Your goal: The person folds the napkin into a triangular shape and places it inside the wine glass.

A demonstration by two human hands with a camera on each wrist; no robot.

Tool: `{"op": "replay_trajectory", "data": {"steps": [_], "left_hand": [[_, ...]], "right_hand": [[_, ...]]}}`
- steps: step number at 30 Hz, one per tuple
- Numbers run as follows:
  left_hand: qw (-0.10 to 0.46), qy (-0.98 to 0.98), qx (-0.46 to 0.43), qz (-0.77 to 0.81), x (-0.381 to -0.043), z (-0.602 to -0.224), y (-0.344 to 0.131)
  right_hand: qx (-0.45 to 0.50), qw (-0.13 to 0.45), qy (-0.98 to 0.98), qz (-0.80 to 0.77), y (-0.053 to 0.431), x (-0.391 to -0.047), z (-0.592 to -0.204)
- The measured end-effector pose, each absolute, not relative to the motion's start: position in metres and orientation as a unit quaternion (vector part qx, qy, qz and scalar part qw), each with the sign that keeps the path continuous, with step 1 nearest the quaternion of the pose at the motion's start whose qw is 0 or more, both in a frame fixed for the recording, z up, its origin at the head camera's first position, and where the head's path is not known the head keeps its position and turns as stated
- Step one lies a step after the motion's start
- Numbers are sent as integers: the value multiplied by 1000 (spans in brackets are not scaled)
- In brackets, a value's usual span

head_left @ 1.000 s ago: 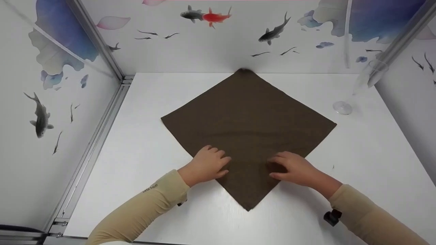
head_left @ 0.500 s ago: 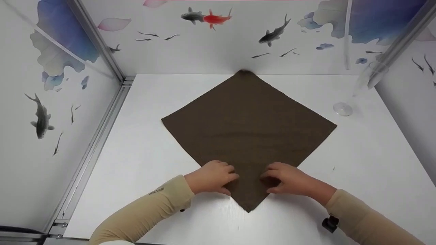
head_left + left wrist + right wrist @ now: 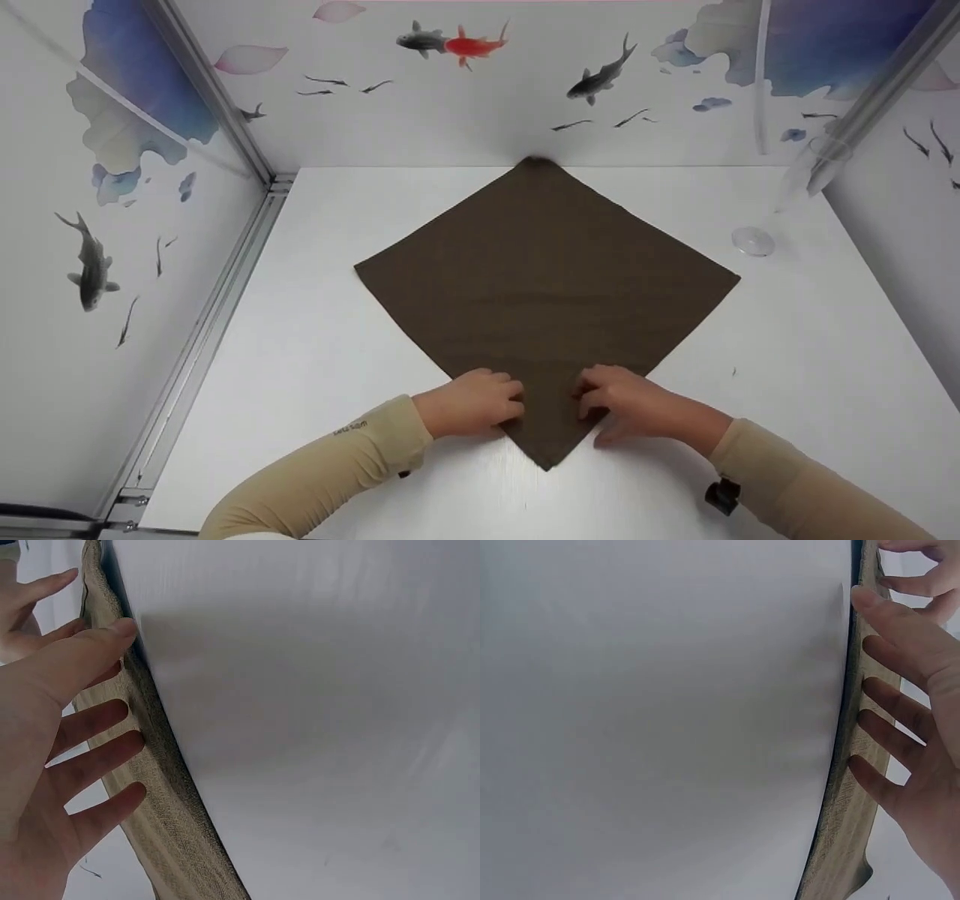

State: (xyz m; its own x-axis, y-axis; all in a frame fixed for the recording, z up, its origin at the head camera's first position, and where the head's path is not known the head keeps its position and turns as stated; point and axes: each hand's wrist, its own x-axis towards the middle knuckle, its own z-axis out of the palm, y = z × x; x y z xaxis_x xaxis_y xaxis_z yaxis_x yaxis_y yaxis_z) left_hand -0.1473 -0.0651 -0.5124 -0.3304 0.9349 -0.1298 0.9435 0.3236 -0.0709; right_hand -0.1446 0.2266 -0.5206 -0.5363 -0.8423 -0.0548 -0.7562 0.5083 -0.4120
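A square brown cloth napkin [image 3: 540,247] lies flat and spread out, turned so one corner points toward the person. Along its lower left edge is the left hand [image 3: 480,403], fingertips resting on the fabric. The right hand [image 3: 637,405] mirrors it at the lower right edge, with its thumb just outside the napkin. In the left wrist view the fingers of the left hand [image 3: 45,765] are spread and nearly straight against the napkin [image 3: 176,825]. Spread fingers of the right hand [image 3: 922,742] likewise touch the cloth in the right wrist view, thumb near its border.
A clear stemmed glass [image 3: 754,241] stands at the back right of the white table [image 3: 315,315]. White panels [image 3: 480,112] printed with fish and leaves enclose the back and sides. Metal rails [image 3: 202,337] run along the corners.
Both hands have slid along the edges toward the napkin's near corner and come closer together. The napkin keeps its place and shape.
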Motion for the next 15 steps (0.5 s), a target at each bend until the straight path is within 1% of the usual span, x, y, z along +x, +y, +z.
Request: {"op": "replay_trajectory", "data": {"steps": [3, 5, 15], "left_hand": [[39, 814, 575, -70, -146, -514, -62], [34, 812, 578, -71, -146, -514, -61], [12, 810, 581, -77, -145, -515, -60]], "right_hand": [[-458, 136, 865, -158, 226, -144, -521], [-458, 133, 865, -153, 225, -143, -521], [-474, 85, 865, -142, 222, -141, -526]]}}
